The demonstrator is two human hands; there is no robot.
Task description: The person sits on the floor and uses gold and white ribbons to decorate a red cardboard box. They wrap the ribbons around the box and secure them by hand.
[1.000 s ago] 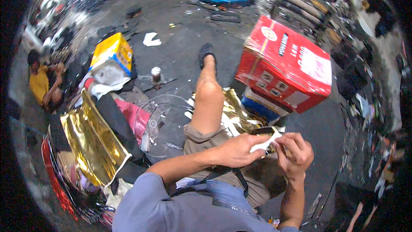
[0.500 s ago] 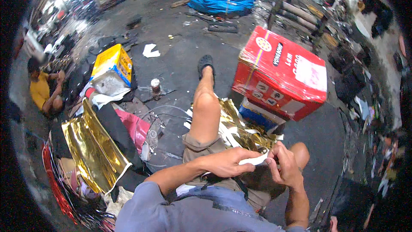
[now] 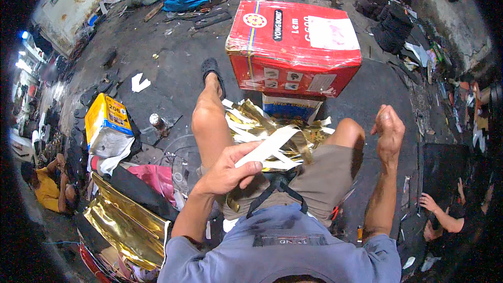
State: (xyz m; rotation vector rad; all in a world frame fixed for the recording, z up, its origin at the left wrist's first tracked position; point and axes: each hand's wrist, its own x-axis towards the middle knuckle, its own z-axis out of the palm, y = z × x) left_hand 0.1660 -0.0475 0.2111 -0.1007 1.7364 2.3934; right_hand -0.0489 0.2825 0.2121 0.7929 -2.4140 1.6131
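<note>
The right hand (image 3: 388, 130) has left the strip (image 3: 273, 145), curled, whether empty I cannot tell; the left hand (image 3: 230, 171) alone pinches it.

Your left hand (image 3: 228, 172) is holding a white strip (image 3: 270, 148) between thumb and fingers, its far end reaching over a pile of gold and white strips (image 3: 250, 111). Your right hand (image 3: 389, 130) is hovering well apart, its fingers bending inward. Beyond the pile, a red box (image 3: 285, 55) is sitting above a blue box (image 3: 291, 109). A gold sheet (image 3: 123, 221) is lying on your left.
</note>
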